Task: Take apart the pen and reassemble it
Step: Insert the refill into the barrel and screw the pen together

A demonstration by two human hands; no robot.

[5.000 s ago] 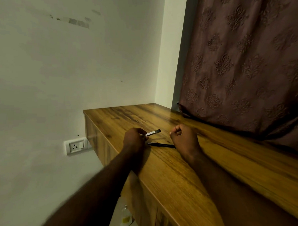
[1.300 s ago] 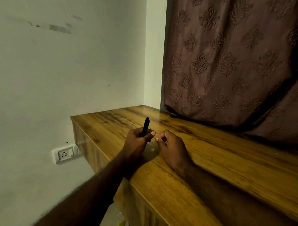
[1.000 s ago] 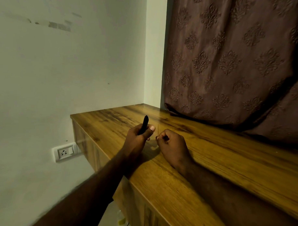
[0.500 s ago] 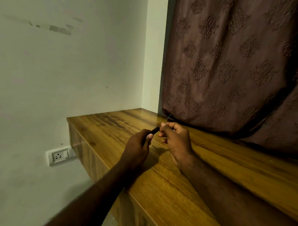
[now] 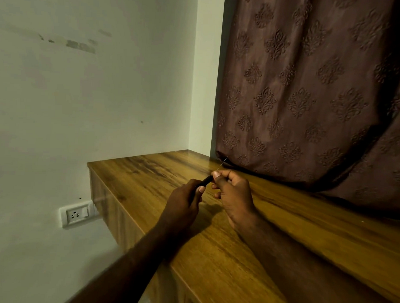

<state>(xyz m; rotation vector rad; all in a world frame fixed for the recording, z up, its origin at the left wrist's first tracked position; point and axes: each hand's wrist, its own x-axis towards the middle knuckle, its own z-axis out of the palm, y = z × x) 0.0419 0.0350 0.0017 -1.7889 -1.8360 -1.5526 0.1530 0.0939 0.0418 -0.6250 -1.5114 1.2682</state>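
Head view: above the wooden tabletop (image 5: 282,233), the left grip (image 5: 184,201) is curled round a black pen barrel (image 5: 205,181). The barrel's free end meets the right grip (image 5: 232,192), which pinches a thin refill (image 5: 223,163) slanting up toward the brown curtain (image 5: 310,87).

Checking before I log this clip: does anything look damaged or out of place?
Only small things. The wall has patchy marks high up, like peeled paint. The curtain hangs onto the counter, bunched at its hem. The left hand holds the pen barrel, the right hand pinches its thin refill: apart, as the task asks.
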